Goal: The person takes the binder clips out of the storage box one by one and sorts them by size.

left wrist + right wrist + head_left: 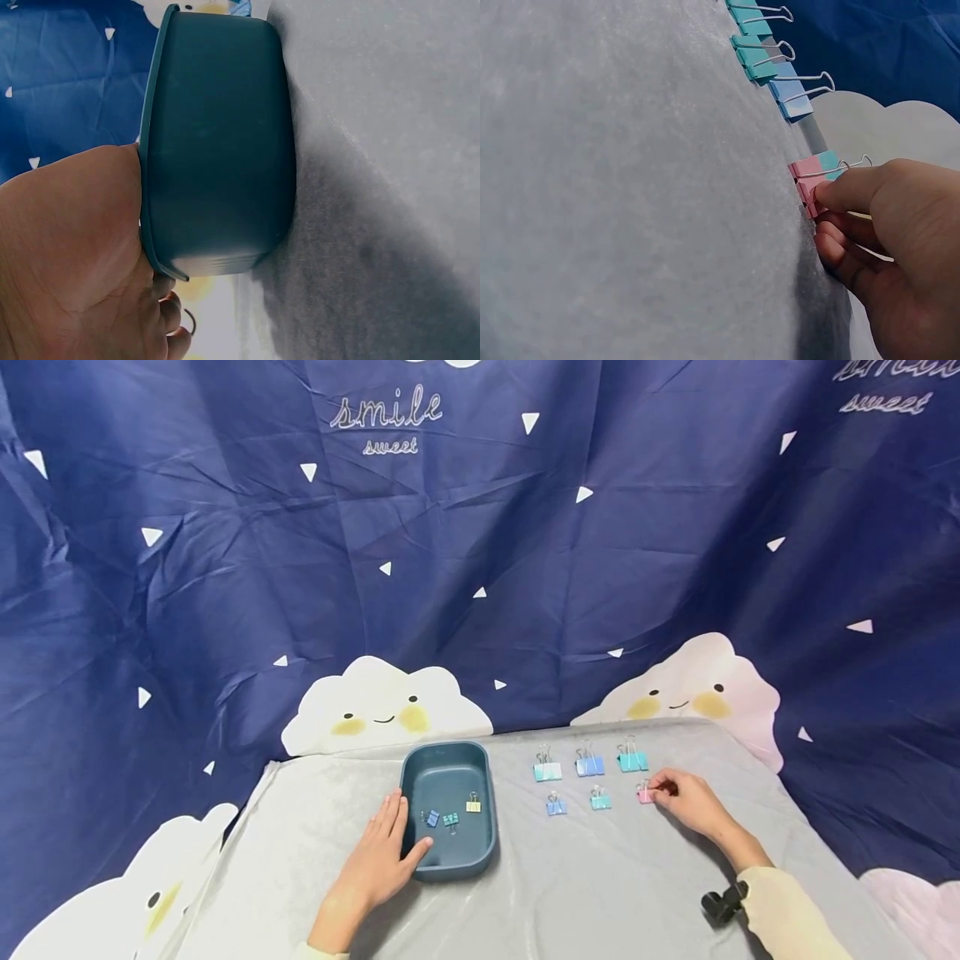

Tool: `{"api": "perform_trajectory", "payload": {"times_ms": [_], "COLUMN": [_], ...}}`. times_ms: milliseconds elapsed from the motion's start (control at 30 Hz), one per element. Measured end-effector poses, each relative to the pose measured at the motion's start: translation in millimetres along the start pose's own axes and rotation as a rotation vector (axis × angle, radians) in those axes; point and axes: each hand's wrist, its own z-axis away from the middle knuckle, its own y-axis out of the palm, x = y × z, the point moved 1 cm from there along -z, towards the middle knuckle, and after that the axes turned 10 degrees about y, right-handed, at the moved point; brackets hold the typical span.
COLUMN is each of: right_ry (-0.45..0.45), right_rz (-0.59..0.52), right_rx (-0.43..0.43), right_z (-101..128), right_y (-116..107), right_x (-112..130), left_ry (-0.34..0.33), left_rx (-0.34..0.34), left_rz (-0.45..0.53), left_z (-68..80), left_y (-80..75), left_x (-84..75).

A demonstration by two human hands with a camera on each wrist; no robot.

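Note:
My left hand [375, 852] holds the left side of a dark teal tray [493, 827], thumb over the near-left rim and fingers along the outer wall. Inside the tray lie small binder clips: a blue one [432, 818], a teal one [450, 819] and a yellow one [473, 807]. At the right end of the front row, my right hand [690, 802] pinches a small pink binder clip [808, 178] between thumb and fingers, low at the cloth. Left of it in that row stand a teal clip [601, 802] and a blue clip [556, 807].
Behind the front row stand larger binder clips: a white-and-teal one [547, 772], a blue one [590, 766] and a teal one [633, 762]. Grey cloth [570, 893] covers the table. A dark blue curtain [450, 527] with clouds hangs behind its far edge.

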Motion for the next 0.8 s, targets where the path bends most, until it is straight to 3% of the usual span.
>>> {"api": "perform_trajectory", "payload": {"times_ms": [200, 500, 800], "right_ry": [0.005, -0.082, -0.149], "right_rz": [-0.013, -0.012, -0.051], "right_rx": [-0.012, -0.177, -0.133], "right_z": [-3.1, -7.7, -5.4], "right_y": [-4.3, -15.2, -17.0], "right_x": [1.3, 29.8, 73.8], "left_ry": [0.006, 0.007, 0.045], "left_rx": [0.0, 0.001, -0.052], "left_rz": [-0.013, -0.012, -0.012], "left_z": [-1.9, -2.3, 0.0], "left_y": [-1.2, -4.2, 2.6], "left_x": [1.6, 1.0, 5.9]}}
